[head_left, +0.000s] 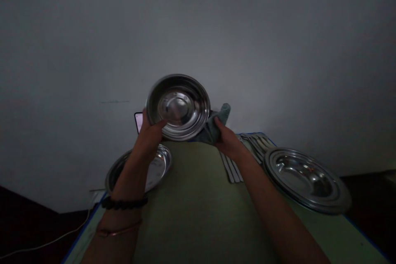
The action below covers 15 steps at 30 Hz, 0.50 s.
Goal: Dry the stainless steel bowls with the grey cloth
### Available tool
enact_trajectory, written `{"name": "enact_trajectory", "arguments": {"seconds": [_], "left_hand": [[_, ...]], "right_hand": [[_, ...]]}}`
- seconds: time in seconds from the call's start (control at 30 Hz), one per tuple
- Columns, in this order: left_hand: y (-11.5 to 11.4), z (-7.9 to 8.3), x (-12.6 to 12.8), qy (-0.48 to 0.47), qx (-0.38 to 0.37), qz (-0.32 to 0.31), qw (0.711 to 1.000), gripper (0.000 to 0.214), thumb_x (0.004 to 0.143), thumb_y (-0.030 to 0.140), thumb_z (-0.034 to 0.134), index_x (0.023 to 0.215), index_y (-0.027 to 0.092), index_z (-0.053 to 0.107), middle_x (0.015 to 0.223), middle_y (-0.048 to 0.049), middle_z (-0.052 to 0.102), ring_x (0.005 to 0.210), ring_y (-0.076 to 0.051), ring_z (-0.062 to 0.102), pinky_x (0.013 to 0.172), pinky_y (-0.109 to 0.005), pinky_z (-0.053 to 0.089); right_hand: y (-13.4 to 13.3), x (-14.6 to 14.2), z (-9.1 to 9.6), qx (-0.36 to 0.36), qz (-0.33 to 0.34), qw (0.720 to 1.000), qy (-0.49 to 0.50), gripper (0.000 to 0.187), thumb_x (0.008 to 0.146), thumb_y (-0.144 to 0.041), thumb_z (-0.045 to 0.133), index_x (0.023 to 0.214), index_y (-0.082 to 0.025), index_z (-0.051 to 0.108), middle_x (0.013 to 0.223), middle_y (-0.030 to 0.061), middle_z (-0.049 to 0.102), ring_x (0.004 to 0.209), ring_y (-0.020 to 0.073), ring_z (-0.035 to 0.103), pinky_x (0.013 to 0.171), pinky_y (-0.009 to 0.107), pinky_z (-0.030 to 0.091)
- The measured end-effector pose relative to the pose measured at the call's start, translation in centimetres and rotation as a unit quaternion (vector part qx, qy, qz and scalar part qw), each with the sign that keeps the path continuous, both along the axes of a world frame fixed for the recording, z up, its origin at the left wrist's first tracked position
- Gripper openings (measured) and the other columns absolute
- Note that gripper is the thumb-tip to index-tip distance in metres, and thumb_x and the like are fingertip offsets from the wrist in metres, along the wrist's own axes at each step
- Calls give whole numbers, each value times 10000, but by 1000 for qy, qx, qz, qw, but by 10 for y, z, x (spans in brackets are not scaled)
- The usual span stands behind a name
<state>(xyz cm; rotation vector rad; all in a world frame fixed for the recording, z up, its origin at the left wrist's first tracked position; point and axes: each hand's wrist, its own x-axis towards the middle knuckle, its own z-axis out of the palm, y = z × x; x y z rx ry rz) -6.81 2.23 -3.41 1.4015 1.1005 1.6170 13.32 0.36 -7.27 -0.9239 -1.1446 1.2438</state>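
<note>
A shiny metal bowl (177, 109) is held up above the far part of the table, tilted so its inside faces me. My left hand (150, 136) grips its lower left rim, the thumb lying over the edge. At the bowl's lower right side, my right hand (227, 138) is closed on a grey-green cloth (213, 128), which touches the bowl's outside. Behind my left forearm, a second metal bowl (161, 165) rests on the table, partly hidden.
On the green table (198, 214), several pieces of cutlery (230, 167) lie beyond my right forearm. Stacked wide metal dishes (306, 181) stand at the right edge. A lit phone (138, 120) leans by the pale wall (198, 29). A white cable (62, 236) hangs at the left.
</note>
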Motion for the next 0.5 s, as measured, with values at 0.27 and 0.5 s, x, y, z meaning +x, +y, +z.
{"name": "enact_trajectory", "arguments": {"seconds": [0.27, 0.5], "left_hand": [[-18, 19, 7, 34, -73, -61, 995, 468, 778, 530, 610, 1120, 241, 474, 1090, -109, 624, 820, -272, 685, 557, -413, 598], [-13, 14, -1, 271, 250, 15, 929, 731, 786, 549, 599, 1391, 274, 296, 1505, -144, 231, 1389, -354, 267, 1063, -543, 353]], "right_hand": [[0, -3, 3, 9, -90, 995, 49, 238, 798, -385, 591, 883, -166, 630, 900, 68, 719, 818, 180, 685, 773, 334, 558], [-3, 16, 7, -31, -176, 961, -210, 157, 704, -279, 614, 661, -128, 622, 601, 41, 642, 492, 129, 590, 485, 247, 476]]}}
